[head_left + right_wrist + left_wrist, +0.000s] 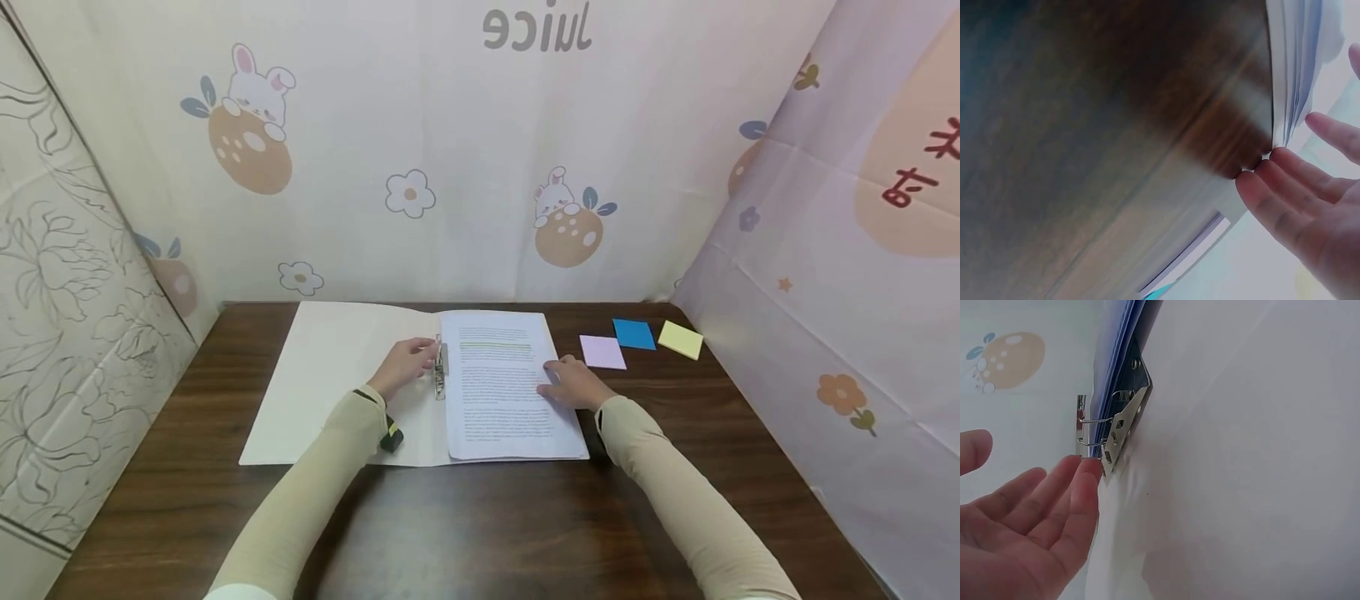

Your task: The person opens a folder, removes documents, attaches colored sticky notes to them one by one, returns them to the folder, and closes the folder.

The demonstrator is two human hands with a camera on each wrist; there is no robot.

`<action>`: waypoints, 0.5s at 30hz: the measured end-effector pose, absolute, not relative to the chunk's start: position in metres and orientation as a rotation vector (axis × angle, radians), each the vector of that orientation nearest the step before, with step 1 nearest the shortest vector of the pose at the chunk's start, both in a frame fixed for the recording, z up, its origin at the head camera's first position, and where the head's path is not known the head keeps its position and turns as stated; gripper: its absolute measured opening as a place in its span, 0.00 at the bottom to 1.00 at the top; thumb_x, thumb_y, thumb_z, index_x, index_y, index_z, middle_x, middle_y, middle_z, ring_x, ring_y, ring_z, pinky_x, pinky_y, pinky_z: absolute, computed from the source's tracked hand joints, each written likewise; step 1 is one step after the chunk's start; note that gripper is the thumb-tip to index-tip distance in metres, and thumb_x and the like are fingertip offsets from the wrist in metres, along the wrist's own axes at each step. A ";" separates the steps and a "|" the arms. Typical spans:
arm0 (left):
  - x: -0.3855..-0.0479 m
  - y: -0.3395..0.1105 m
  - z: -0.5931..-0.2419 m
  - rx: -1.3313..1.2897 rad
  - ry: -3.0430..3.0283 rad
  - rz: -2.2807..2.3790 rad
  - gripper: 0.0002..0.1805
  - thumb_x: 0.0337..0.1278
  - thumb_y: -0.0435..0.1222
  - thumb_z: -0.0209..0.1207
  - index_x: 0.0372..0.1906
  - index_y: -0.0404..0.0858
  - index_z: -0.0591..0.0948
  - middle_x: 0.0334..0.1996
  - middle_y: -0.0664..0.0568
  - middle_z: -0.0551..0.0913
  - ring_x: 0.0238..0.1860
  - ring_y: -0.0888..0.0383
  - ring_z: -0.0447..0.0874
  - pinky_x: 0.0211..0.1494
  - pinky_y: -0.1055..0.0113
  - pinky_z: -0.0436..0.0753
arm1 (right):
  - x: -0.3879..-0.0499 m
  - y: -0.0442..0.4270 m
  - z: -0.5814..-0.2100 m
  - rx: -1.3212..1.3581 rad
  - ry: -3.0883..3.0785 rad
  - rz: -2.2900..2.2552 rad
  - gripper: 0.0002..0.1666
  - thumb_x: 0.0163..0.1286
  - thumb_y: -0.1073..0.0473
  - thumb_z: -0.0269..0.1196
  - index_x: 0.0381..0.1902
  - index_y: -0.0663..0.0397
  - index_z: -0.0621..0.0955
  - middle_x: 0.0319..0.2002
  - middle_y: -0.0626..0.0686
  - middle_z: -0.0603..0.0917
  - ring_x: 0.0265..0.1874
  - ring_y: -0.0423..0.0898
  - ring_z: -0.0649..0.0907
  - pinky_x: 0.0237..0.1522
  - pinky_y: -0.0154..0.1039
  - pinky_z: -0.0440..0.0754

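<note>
A white folder [330, 350] lies spread on the table, with a stack of printed papers [506, 400] on its right side. One line near the top of the page is marked yellow-green. At the fold sits a metal ring clip [1124, 425], its rings passing by the sheets' edge. My left hand [408, 365] is at the clip, fingers extended and fingertips close to its end; whether they touch cannot be told. Along the stack's right edge, my right hand [579, 383] rests its extended fingers against the folder and sheets, as the right wrist view shows.
Right of the folder lie pink [602, 352], blue [633, 333] and yellow [680, 340] sticky note pads. A small black and yellow object [392, 437], partly hidden by the left sleeve, lies on the folder. Patterned curtains [465, 250] border the brown table [465, 533].
</note>
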State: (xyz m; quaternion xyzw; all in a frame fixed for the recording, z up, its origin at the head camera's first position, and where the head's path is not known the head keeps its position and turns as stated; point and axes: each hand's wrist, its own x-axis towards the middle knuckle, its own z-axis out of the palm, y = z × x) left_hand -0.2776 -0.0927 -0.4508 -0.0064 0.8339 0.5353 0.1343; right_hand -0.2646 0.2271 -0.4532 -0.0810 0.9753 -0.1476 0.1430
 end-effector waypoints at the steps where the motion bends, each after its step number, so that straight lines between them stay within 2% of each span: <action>1: -0.277 -0.093 -0.451 -0.018 2.425 1.535 0.27 0.71 0.47 0.50 0.67 0.37 0.71 0.60 0.39 0.78 0.56 0.47 0.82 0.56 0.61 0.81 | -0.264 0.227 -0.453 -0.234 2.813 -0.433 0.37 0.69 0.47 0.61 0.69 0.60 0.68 0.65 0.69 0.67 0.59 0.61 0.72 0.60 0.60 0.72; 6: -0.273 -0.092 -0.453 0.006 2.443 1.468 0.24 0.71 0.44 0.50 0.64 0.35 0.74 0.55 0.40 0.81 0.52 0.50 0.82 0.51 0.64 0.81 | -0.263 0.228 -0.454 -0.218 2.822 -0.456 0.36 0.69 0.47 0.61 0.69 0.58 0.69 0.66 0.68 0.67 0.60 0.61 0.72 0.60 0.60 0.72; 11: -0.265 -0.092 -0.451 0.055 2.459 1.362 0.24 0.69 0.43 0.49 0.61 0.32 0.75 0.43 0.43 0.84 0.44 0.53 0.82 0.47 0.65 0.80 | -0.262 0.228 -0.454 -0.211 2.833 -0.470 0.35 0.69 0.47 0.61 0.68 0.59 0.69 0.65 0.68 0.68 0.59 0.61 0.73 0.60 0.61 0.72; 15: -0.260 -0.091 -0.451 0.096 2.490 1.256 0.25 0.68 0.45 0.50 0.59 0.31 0.77 0.40 0.44 0.85 0.41 0.54 0.83 0.45 0.63 0.79 | -0.262 0.227 -0.455 -0.200 2.844 -0.471 0.35 0.70 0.48 0.60 0.68 0.59 0.69 0.65 0.68 0.69 0.59 0.60 0.73 0.62 0.60 0.71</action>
